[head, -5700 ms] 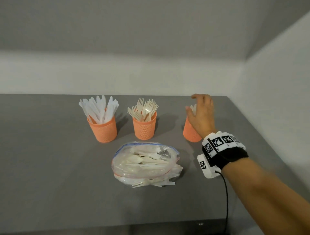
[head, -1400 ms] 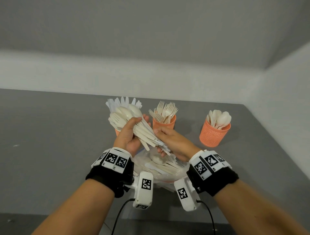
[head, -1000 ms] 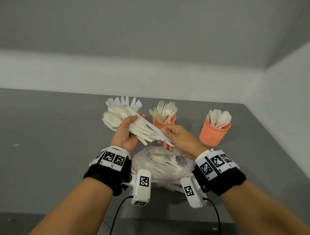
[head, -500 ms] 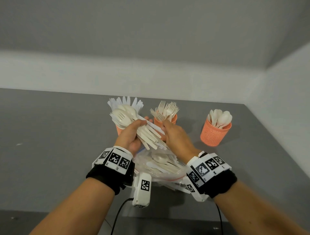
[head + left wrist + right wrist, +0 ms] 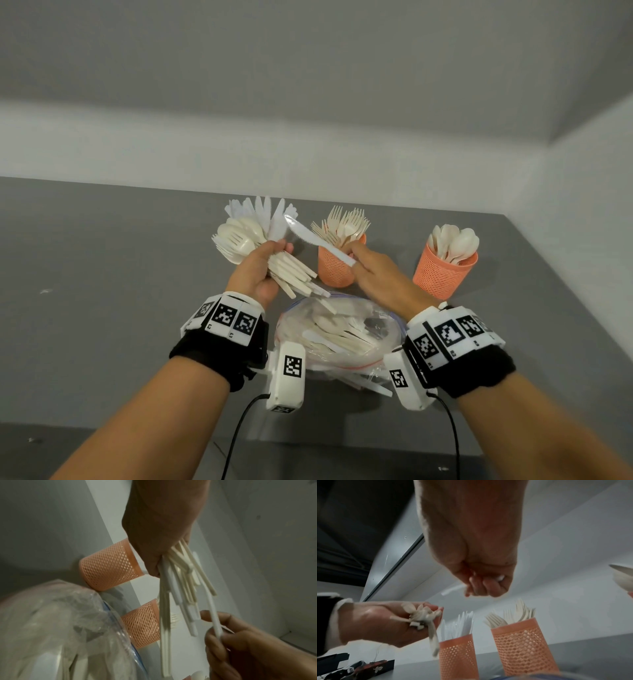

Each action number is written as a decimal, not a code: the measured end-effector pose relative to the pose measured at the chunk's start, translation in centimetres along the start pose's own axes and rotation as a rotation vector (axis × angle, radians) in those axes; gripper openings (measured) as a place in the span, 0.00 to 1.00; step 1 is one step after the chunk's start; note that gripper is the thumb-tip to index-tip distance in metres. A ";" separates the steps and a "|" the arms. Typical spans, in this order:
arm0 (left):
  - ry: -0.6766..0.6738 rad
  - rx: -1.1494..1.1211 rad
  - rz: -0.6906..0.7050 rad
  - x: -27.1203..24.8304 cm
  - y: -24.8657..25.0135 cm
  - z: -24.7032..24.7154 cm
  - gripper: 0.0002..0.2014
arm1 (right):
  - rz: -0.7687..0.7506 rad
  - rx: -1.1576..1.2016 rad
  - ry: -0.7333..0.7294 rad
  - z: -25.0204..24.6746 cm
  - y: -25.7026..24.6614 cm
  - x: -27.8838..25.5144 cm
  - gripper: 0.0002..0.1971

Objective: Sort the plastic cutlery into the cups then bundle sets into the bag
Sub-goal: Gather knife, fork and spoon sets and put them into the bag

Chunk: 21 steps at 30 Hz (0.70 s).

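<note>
My left hand grips a mixed bundle of white and cream cutlery, its handles fanning out below the fist. My right hand pinches one white knife by the handle, blade pointing up and left, apart from the bundle. Both hands hover above the clear zip bag, which holds more cutlery. Three orange mesh cups stand behind: the knife cup, mostly hidden by the bundle in the head view, the fork cup and the spoon cup.
The cups and bag sit on a grey table that meets white walls at the back and right. Some cutlery handles poke out from under the bag. A dark patterned object lies at the far left.
My right hand has drawn one white knife out of the bundle and moved right, away from my left hand. The bundle stays in my left hand.
</note>
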<state>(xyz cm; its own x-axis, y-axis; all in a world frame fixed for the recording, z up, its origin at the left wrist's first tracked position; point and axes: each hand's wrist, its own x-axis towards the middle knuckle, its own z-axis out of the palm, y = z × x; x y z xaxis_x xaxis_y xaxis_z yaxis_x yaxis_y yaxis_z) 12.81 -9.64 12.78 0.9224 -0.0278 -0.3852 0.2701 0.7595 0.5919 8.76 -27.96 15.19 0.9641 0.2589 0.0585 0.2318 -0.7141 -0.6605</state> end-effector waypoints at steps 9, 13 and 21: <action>0.010 -0.018 0.002 0.4 -0.2 0.4 0.06 | -0.013 0.186 -0.026 2.7 -0.7 0.7 0.10; 0.001 -0.019 0.003 0.5 -0.3 0.3 0.05 | -0.007 0.226 -0.073 2.7 -1.0 0.9 0.11; 0.017 -0.104 0.018 0.9 0.4 -0.1 0.05 | 0.115 0.471 -0.168 0.8 1.3 0.5 0.04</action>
<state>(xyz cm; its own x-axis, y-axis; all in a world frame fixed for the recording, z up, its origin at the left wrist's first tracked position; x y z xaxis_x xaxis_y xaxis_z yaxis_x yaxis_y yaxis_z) 13.72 -9.28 12.58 0.9217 -0.0026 -0.3878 0.2221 0.8233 0.5224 9.43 -28.25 13.73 0.9369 0.3245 -0.1302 0.0044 -0.3834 -0.9236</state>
